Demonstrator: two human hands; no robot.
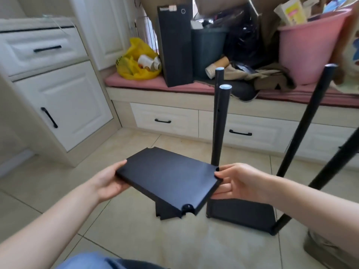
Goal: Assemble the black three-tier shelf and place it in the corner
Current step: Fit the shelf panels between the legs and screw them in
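Head view: a black shelf panel [167, 177] was held in the air over the tiled floor [120, 226], between both hands.
Left hand [108, 181]: it gripped the panel's left short edge, thumb on top and fingers underneath.
Right hand [237, 183]: it pinched the panel's right corner, thumb on top by the notch and fingers below.
Long axis: it ran left to right, with the right end swung a little nearer; the flat face was tilted up toward the camera.
Edges: the corners were notched, and the near corner showed a round socket.
Room: a second panel [167, 212] lay on the floor just under the held one. The base tier [242, 214] stood just to the right with poles [221, 121] rising from it. Open tile lay to the left, up to the white cabinet [64, 101].
Writing: a black bag [175, 47] on the bench [136, 81] carried pale lettering near its top, too blurred to read.
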